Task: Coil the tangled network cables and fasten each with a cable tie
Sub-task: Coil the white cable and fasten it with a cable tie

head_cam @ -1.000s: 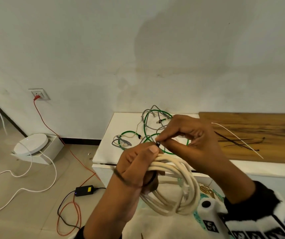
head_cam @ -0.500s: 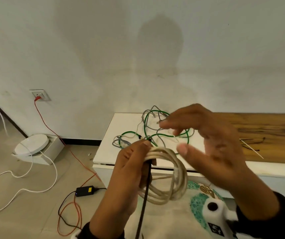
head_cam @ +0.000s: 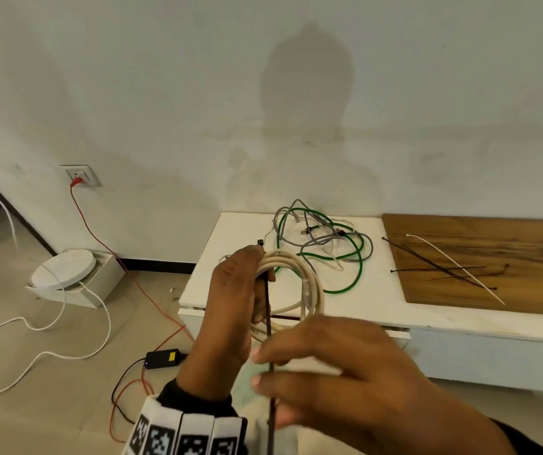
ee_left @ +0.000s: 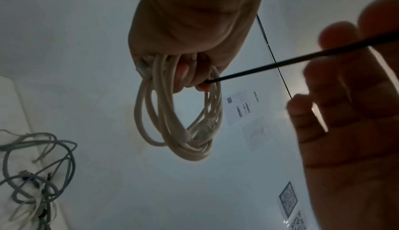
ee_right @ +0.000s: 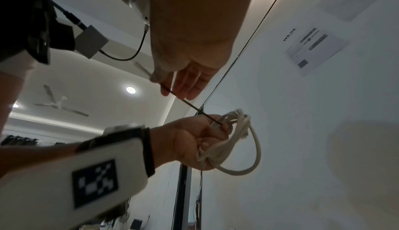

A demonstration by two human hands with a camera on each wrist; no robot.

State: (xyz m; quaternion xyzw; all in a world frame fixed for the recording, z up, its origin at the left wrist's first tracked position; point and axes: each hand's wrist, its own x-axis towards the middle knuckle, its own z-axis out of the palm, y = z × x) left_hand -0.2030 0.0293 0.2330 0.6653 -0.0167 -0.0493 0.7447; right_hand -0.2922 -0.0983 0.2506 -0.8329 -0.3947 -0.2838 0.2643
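Observation:
My left hand grips a coil of white network cable in the air before the white cabinet. A black cable tie runs through the coil by that fist; its head sticks up above the thumb and its tail hangs straight down. My right hand is lower, fingers nearly straight and blurred, touching the tail. The left wrist view shows the coil hanging from the fist and the tie crossing the right fingers. In the right wrist view the tie spans both hands.
A tangle of green and grey cables lies on the cabinet top. Spare black ties and a white tie lie on the wooden board at right. On the floor are a power adapter, loose cords and a boxed round device.
My right hand left the tie head at the top of the coil, opened, and dropped down to the hanging tail. The coil has stayed in my left hand.

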